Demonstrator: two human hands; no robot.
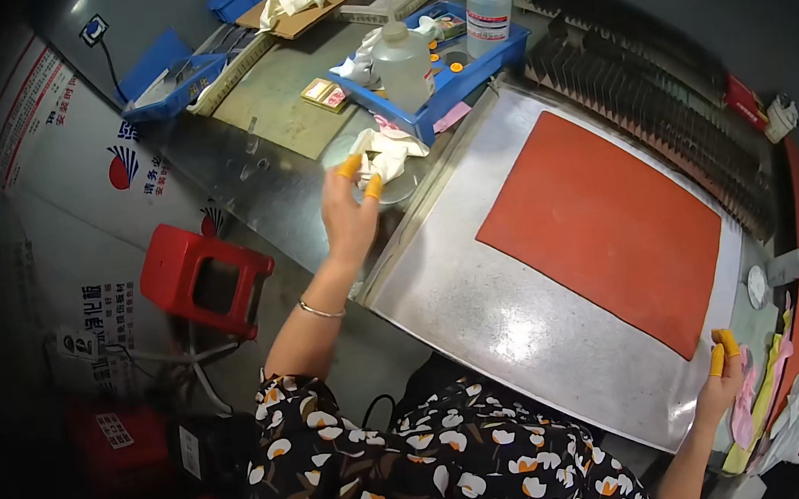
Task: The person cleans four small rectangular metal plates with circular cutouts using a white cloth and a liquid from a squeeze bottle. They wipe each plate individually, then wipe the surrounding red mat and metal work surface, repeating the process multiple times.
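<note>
My left hand (351,213), with yellow finger cots on its fingertips, reaches to a crumpled white cloth (389,154). Its finger and thumb are apart at the cloth's near side; a firm grip does not show. The cloth lies over a clear round dish (401,187). My right hand (721,377), also in yellow finger cots, is at the right edge of a shiny metal plate (522,334), its fingers curled in. Anything inside them is hidden. Flat on the plate lies a square red-orange sheet (609,232), its near right corner close to my right hand.
A blue tray (423,123) with squeeze bottles (488,16) stands beyond the cloth. A row of dark upright slats (638,107) runs behind the plate. Pink and yellow cloths (764,393) lie at right, near a metal can (790,266). Left stands a red stool (206,275).
</note>
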